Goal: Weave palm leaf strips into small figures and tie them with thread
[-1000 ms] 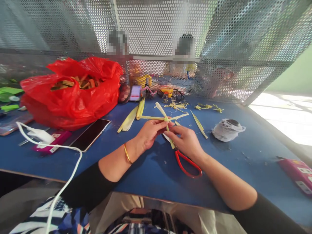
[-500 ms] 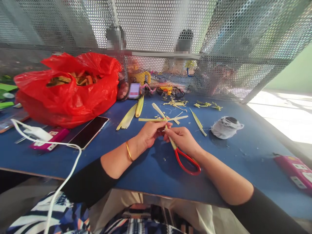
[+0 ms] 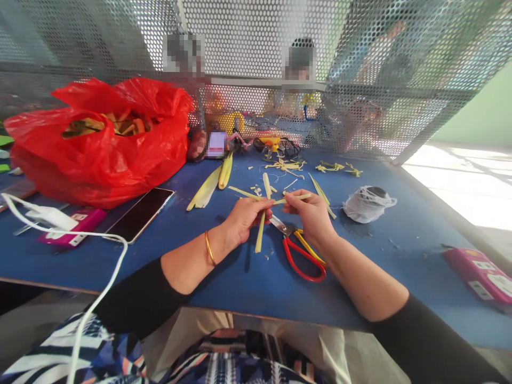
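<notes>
Between my hands are pale green corn husk strips (image 3: pixel 260 233), crossed over one another. My left hand (image 3: pixel 247 217) is closed on them, pinching the crossing point between thumb and fingers. One strip points down toward me, one up, and one out to the left. My right hand (image 3: pixel 314 218) pinches the strip that runs to the right. Scissors (image 3: pixel 304 264) with one red and one yellow handle lie on the table just below my right hand, their blade tips partly hidden behind my left fingers.
A red plastic bag (image 3: pixel 120 165) of husk pieces stands left, beside a dark phone (image 3: pixel 142 213). Loose husk leaves (image 3: pixel 206 189) lie beyond my left hand. White thread on a spool (image 3: pixel 369 204) sits right. A perforated metal screen (image 3: pixel 256 53) closes the back.
My right hand has moved from near the crossing to the strip's right arm. The lower strip has swung left, uncovering the scissors. The view has shifted slightly.
</notes>
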Available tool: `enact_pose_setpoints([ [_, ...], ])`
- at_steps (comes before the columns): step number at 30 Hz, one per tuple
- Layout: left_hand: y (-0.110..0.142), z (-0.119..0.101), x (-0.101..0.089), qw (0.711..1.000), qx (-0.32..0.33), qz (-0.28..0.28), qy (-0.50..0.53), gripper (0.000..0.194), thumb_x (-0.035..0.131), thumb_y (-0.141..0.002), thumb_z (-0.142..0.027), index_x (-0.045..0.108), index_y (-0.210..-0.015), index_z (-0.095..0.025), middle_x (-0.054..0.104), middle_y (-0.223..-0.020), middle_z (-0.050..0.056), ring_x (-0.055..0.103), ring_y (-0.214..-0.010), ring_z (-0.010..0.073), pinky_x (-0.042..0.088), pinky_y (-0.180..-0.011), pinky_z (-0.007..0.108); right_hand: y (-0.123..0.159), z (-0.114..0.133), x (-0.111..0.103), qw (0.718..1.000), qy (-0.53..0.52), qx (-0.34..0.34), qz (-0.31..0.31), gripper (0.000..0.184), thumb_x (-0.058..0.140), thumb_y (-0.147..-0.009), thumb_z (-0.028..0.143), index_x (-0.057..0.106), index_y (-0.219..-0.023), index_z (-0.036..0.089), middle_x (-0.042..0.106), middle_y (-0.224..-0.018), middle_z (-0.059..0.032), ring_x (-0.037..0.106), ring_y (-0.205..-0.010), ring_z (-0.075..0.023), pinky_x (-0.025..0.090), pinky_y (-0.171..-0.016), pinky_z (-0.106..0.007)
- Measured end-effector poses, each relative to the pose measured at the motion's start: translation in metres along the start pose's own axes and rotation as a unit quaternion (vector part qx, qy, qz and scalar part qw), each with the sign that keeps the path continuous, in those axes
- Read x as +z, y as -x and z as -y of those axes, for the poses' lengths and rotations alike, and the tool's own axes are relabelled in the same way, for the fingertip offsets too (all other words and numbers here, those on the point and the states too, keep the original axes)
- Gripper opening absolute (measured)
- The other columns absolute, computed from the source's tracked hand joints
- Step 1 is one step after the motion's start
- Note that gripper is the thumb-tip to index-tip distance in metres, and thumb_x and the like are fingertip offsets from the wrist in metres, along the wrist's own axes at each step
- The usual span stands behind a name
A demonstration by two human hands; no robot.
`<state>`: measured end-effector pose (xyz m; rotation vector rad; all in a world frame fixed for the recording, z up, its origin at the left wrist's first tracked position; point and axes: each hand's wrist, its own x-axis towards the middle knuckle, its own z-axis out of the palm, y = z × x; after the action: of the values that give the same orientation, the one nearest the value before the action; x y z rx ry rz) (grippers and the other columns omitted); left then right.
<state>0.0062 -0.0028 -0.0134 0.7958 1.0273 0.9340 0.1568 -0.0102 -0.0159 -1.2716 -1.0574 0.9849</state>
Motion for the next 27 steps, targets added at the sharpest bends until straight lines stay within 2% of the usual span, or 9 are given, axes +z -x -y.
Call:
enact_pose_setpoints([
  [4, 0.005, -0.004, -0.001, 0.997, -0.007, 0.047, -0.063, 0.018, 0.082, -0.066, -0.027, 0.069, -0.067, -0.014, 0.056, -0.052, -0.002, 0.052, -0.051, 0.0093, 0.045, -0.056, 0.024, -0.009, 0.011, -0.013, 0.989, 0.145, -0.033, 0.019, 0.032, 0.077, -0.061, 0.048, 0.070, -0.070, 0.018, 0.067, -0.067, -0.0015, 0.060, -0.070, -0.0171, 0.047, -0.071, -0.033],
  [8, 0.008, 0.000, 0.001, 0.987, -0.002, 0.109, -0.121, 0.020, 0.074, -0.076, -0.032, 0.072, -0.068, -0.014, 0.051, -0.048, -0.002, 0.047, -0.046, 0.0090, 0.041, -0.051, 0.024, -0.008, 0.012, -0.014, 0.988, 0.104, 0.038, 0.111, 0.033, 0.076, -0.064, 0.051, 0.072, -0.065, 0.018, 0.069, -0.066, -0.0031, 0.062, -0.071, -0.0170, 0.047, -0.077, -0.035],
  [12, 0.007, 0.005, 0.002, 0.981, 0.025, 0.118, -0.155, 0.017, 0.070, -0.077, -0.025, 0.072, -0.064, -0.014, 0.048, -0.044, -0.003, 0.043, -0.043, 0.0083, 0.038, -0.048, 0.023, -0.007, 0.003, -0.009, 0.993, 0.082, 0.029, 0.078, 0.026, 0.079, -0.060, 0.042, 0.069, -0.060, 0.018, 0.068, -0.064, -0.0027, 0.060, -0.067, -0.0169, 0.048, -0.075, -0.035],
  [15, 0.007, 0.006, 0.001, 0.978, 0.036, 0.124, -0.166, 0.017, 0.070, -0.076, -0.026, 0.073, -0.064, -0.014, 0.048, -0.044, -0.002, 0.042, -0.044, 0.0087, 0.037, -0.048, 0.023, -0.008, 0.002, -0.010, 0.987, 0.152, -0.056, 0.018, 0.023, 0.075, -0.066, 0.039, 0.073, -0.075, 0.017, 0.072, -0.076, -0.0050, 0.063, -0.076, -0.0202, 0.049, -0.076, -0.037],
  [17, 0.009, 0.006, 0.001, 0.973, 0.046, 0.135, -0.183, 0.017, 0.071, -0.074, -0.027, 0.074, -0.064, -0.014, 0.047, -0.044, -0.003, 0.042, -0.044, 0.0088, 0.036, -0.048, 0.023, -0.007, 0.007, -0.012, 0.959, 0.233, -0.159, -0.033, 0.026, 0.072, -0.071, 0.038, 0.075, -0.088, 0.019, 0.073, -0.093, -0.0082, 0.064, -0.089, -0.0231, 0.048, -0.083, -0.040],
  [20, 0.012, 0.007, 0.002, 0.959, 0.057, 0.166, -0.221, 0.018, 0.072, -0.073, -0.030, 0.074, -0.065, -0.015, 0.047, -0.044, -0.003, 0.041, -0.045, 0.0087, 0.036, -0.048, 0.023, -0.003, 0.014, -0.013, 0.906, 0.339, -0.255, 0.004, 0.018, 0.068, -0.079, 0.039, 0.075, -0.080, 0.023, 0.073, -0.097, -0.0073, 0.064, -0.096, -0.0227, 0.043, -0.094, -0.043],
  [22, 0.013, 0.008, 0.002, 0.952, 0.057, 0.183, -0.237, 0.021, 0.070, -0.074, -0.033, 0.075, -0.065, -0.015, 0.047, -0.044, -0.003, 0.041, -0.045, 0.0088, 0.035, -0.048, 0.023, 0.000, 0.014, -0.012, 0.911, 0.342, -0.207, 0.096, 0.023, 0.067, -0.079, 0.041, 0.072, -0.066, 0.022, 0.071, -0.076, -0.0034, 0.064, -0.079, -0.0191, 0.045, -0.088, -0.040],
  [24, 0.013, 0.008, 0.003, 0.951, 0.055, 0.190, -0.239, 0.023, 0.069, -0.074, -0.035, 0.075, -0.066, -0.015, 0.048, -0.043, -0.003, 0.042, -0.044, 0.0089, 0.035, -0.048, 0.023, 0.003, 0.012, -0.010, 0.936, 0.292, -0.118, 0.158, 0.030, 0.066, -0.078, 0.045, 0.067, -0.060, 0.021, 0.062, -0.058, 0.0002, 0.058, -0.059, -0.0152, 0.046, -0.071, -0.034],
  [27, 0.013, 0.009, 0.003, 0.952, 0.056, 0.189, -0.233, 0.021, 0.072, -0.072, -0.035, 0.074, -0.062, -0.015, 0.050, -0.044, -0.002, 0.043, -0.044, 0.0089, 0.035, -0.048, 0.023, 0.005, 0.006, -0.006, 0.958, 0.235, -0.089, 0.137, 0.031, 0.066, -0.076, 0.046, 0.062, -0.059, 0.020, 0.058, -0.055, 0.0015, 0.052, -0.055, -0.0137, 0.041, -0.059, -0.030],
])
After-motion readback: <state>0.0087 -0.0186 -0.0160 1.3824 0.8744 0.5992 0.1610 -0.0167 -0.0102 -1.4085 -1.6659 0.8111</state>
